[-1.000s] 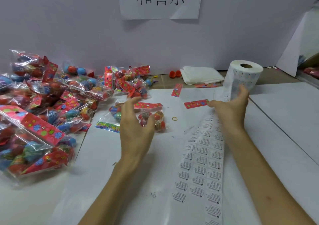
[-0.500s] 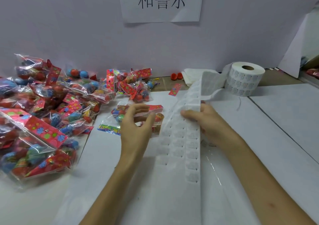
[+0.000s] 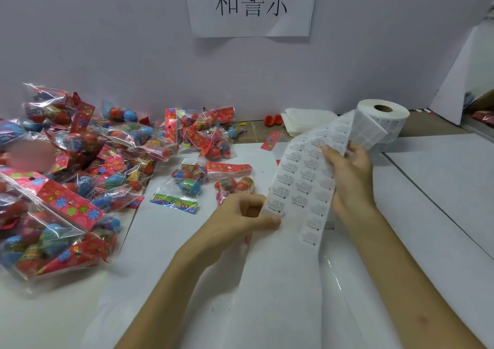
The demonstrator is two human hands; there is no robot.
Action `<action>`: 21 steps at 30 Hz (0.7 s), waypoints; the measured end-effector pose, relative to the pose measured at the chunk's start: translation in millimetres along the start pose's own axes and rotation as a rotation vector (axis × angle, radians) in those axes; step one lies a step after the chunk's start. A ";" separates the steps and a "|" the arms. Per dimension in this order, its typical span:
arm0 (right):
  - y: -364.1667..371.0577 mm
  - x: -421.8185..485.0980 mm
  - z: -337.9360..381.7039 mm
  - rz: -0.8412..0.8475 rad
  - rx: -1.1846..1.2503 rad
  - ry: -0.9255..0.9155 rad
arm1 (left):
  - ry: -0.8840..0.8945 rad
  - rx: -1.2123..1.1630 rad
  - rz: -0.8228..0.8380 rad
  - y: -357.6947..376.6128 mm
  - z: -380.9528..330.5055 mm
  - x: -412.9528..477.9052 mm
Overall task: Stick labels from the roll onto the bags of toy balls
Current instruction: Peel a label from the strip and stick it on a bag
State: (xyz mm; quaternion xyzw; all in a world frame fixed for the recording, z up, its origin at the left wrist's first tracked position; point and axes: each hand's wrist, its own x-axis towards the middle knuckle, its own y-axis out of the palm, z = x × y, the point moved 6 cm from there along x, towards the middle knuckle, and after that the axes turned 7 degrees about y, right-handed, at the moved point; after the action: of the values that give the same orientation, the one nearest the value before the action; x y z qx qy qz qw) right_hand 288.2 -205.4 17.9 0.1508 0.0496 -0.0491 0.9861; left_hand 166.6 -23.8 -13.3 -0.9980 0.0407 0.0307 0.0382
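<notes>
A white label roll (image 3: 382,120) stands at the back right of the table. Its unrolled strip of printed labels (image 3: 302,177) runs from the roll down toward me. My right hand (image 3: 350,172) holds the strip's right edge from behind, fingers curled over it. My left hand (image 3: 240,220) pinches the strip's lower left edge between thumb and fingers. Two clear bags of toy balls (image 3: 187,180) (image 3: 235,180) with red header cards lie just beyond my left hand. A big heap of similar bags (image 3: 66,166) fills the left side.
White paper sheets (image 3: 427,177) cover the table. A folded white cloth (image 3: 304,121) and two orange ball halves (image 3: 273,120) lie by the back wall. Loose red header cards (image 3: 271,140) lie near the strip. A paper sign (image 3: 251,3) hangs on the wall.
The strip has been turned so its printed side faces me. My left hand moved right and took hold of its lower edge; my right hand rose along its right side.
</notes>
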 end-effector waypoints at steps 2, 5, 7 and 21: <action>-8.6 -4.6 9.8 -0.146 -0.144 -0.167 | 0.017 0.001 -0.075 -3.5 0.4 1.3; -1.2 -26.3 39.0 -0.203 -0.499 -0.667 | 0.056 0.020 -0.201 -9.5 -0.3 0.6; 17.6 -39.9 45.1 -0.004 -0.610 -0.858 | 0.073 -0.012 -0.259 -11.4 -1.0 0.0; 58.0 -54.2 1.6 0.582 -0.914 -0.681 | 0.201 -0.180 -0.289 -14.0 -8.2 -0.8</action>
State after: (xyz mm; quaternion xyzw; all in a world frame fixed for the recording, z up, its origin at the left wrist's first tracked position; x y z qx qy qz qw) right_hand 241.2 -146.4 42.5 -0.3016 -0.2937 0.2017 0.8844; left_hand 167.4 -10.5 -4.1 -0.9909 -0.1024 -0.0712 -0.0514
